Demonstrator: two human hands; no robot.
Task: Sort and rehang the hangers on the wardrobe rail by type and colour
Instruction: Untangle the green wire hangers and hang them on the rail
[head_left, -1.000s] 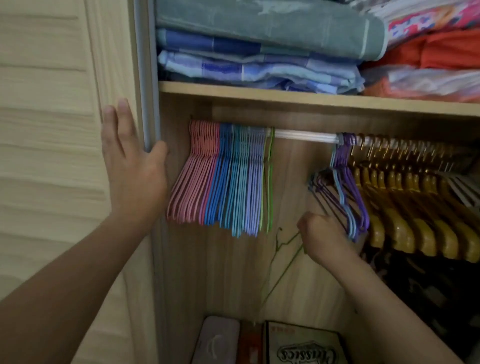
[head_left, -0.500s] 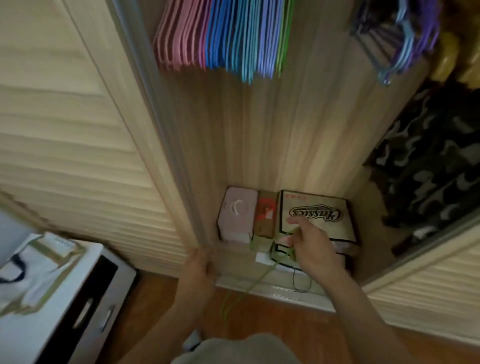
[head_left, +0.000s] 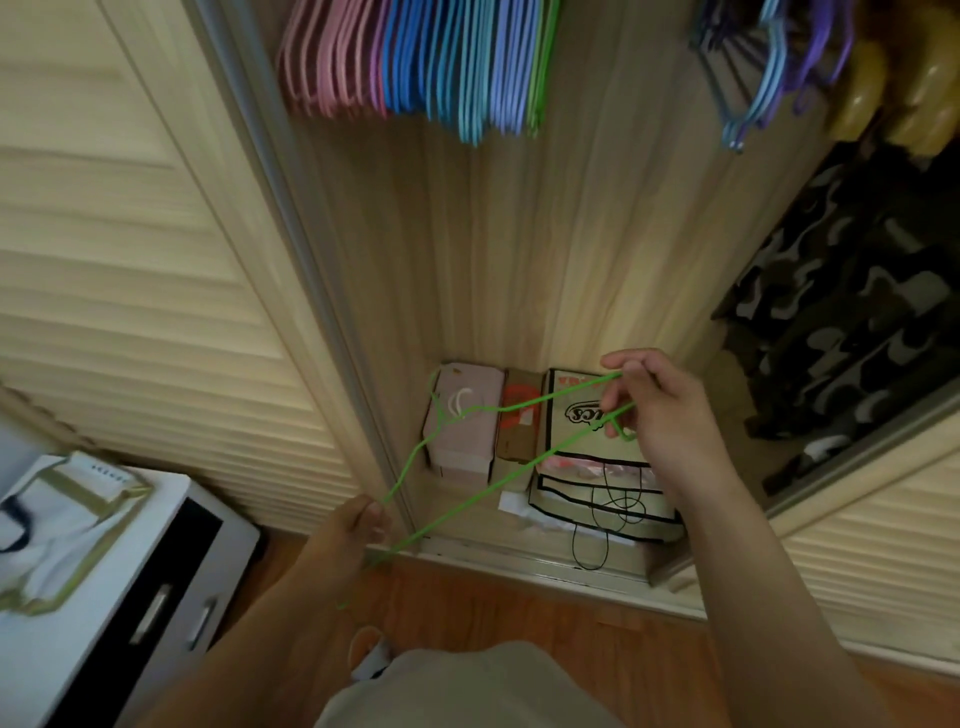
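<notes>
A thin green wire hanger (head_left: 470, 496) stretches across the low front of the wardrobe, held at both ends. My left hand (head_left: 358, 525) pinches its lower left corner near the door track. My right hand (head_left: 660, 415) grips its right end above the boxes. Its hook (head_left: 439, 400) points up at the left. Above, a packed row of pink, blue, teal, lilac and green hangers (head_left: 415, 62) hangs at the left. A loose bunch of purple and blue hangers (head_left: 769, 67) hangs at the right, beside yellow wooden hangers (head_left: 904, 98). The rail itself is out of view.
On the wardrobe floor stand a pink box (head_left: 462, 426), a brown box (head_left: 519, 421) and a printed bag (head_left: 587, 467) with black cords. Dark patterned clothing (head_left: 852, 332) hangs at right. A slatted sliding door (head_left: 130, 249) is at left, a white cabinet (head_left: 119, 597) beside it.
The view swung from the rail down to the wardrobe floor. My left hand left the door edge and took the hanger's lower left corner. My right hand lifted the green hanger off the boxes.
</notes>
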